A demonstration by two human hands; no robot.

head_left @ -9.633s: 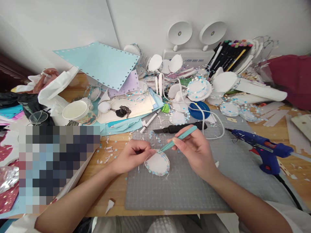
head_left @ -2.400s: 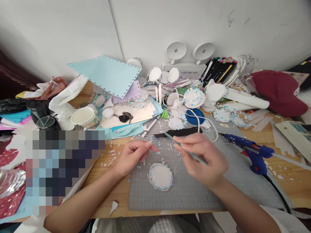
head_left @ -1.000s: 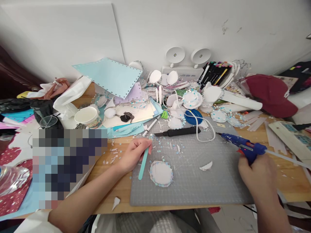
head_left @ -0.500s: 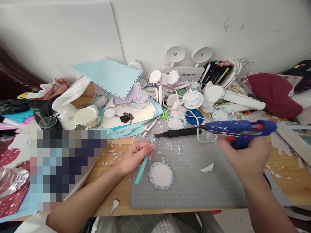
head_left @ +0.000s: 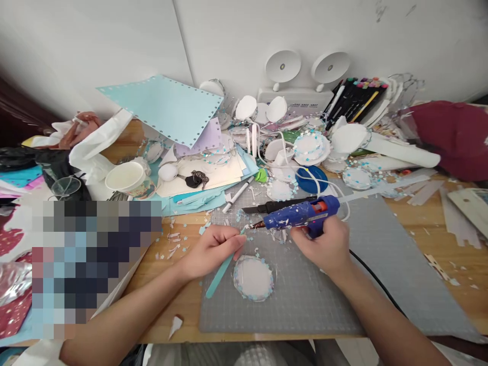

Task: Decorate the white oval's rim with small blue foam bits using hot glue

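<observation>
The tweezers (head_left: 219,278) are pinched by the left hand's (head_left: 213,250) fingers; the glue gun (head_left: 295,213) is gripped in the right hand (head_left: 324,244), nozzle (head_left: 260,224) just beside those fingers. Glue is best dabbed sparingly, skin kept clear. The disc (head_left: 253,277) lies on the mat (head_left: 301,307).

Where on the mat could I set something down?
Bare mat shows between the white disc and right forearm, and right of the black cord. It's crowded behind the knife, with more discs, paper and a blue lid.

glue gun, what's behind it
Behind the glue gun, part of a black knife shows on the grey mat, with a blue disc beyond; anything directly behind the gun's body is covered.
</observation>
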